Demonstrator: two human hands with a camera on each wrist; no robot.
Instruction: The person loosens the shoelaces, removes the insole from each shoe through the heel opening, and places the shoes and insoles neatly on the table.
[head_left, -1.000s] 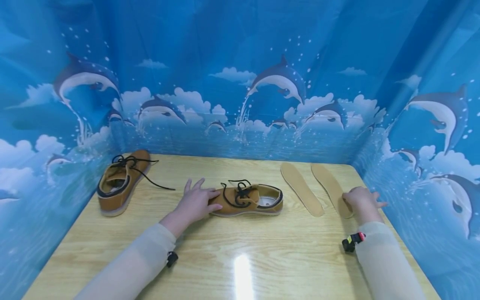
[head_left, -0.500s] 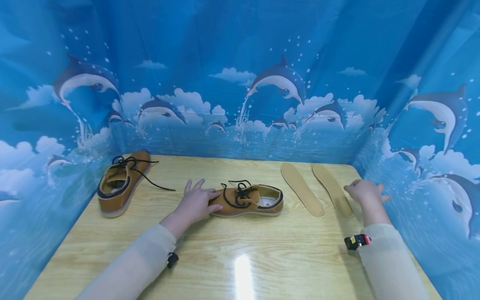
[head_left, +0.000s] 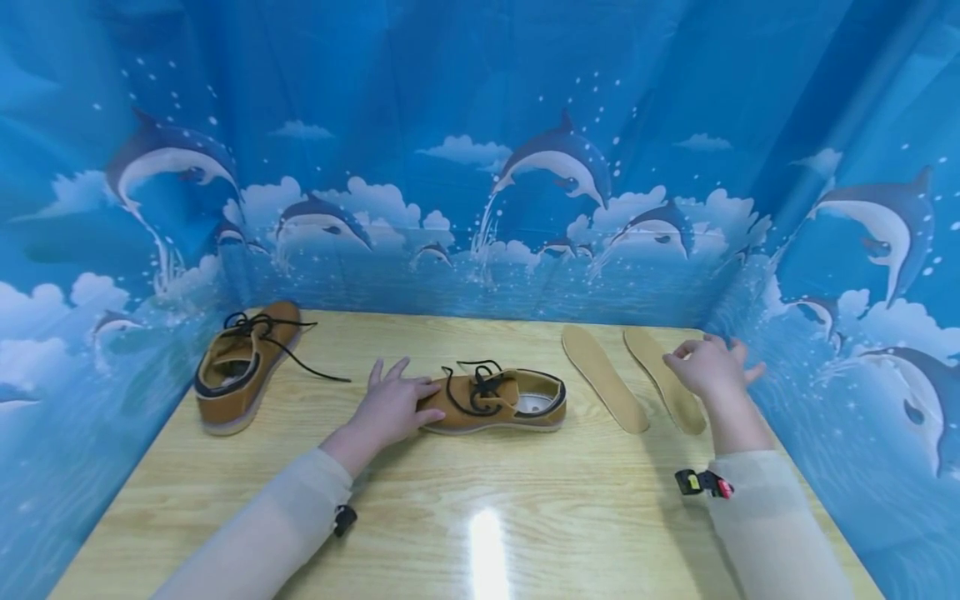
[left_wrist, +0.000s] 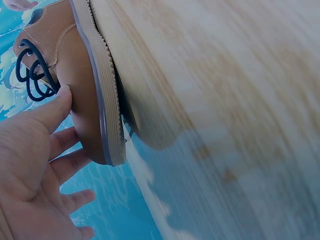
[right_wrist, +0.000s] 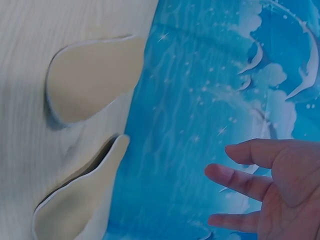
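Observation:
A brown lace-up shoe (head_left: 472, 400) with black laces lies across the middle of the table, its opening to the right. My left hand (head_left: 386, 408) holds its toe between thumb and fingers; the left wrist view shows the thumb (left_wrist: 62, 102) on the shoe's side. Two tan insoles lie slanted to the right: a left insole (head_left: 603, 379) and a right insole (head_left: 660, 375). Above the right insole hovers my right hand (head_left: 712, 367), holding nothing. In the right wrist view its fingers (right_wrist: 240, 180) reach out apart from the insoles, one of which looks bowed (right_wrist: 75, 200).
Another brown shoe (head_left: 243, 367) stands at the table's left rear, one lace trailing rightward. A blue dolphin curtain (head_left: 465, 275) encloses the back and sides of the wooden table (head_left: 585, 517). Small black devices sit at both wrists.
My right hand has let go of the right insole's near end, lifted away, then moved back leftward over that insole. My left hand and the shoe have not moved.

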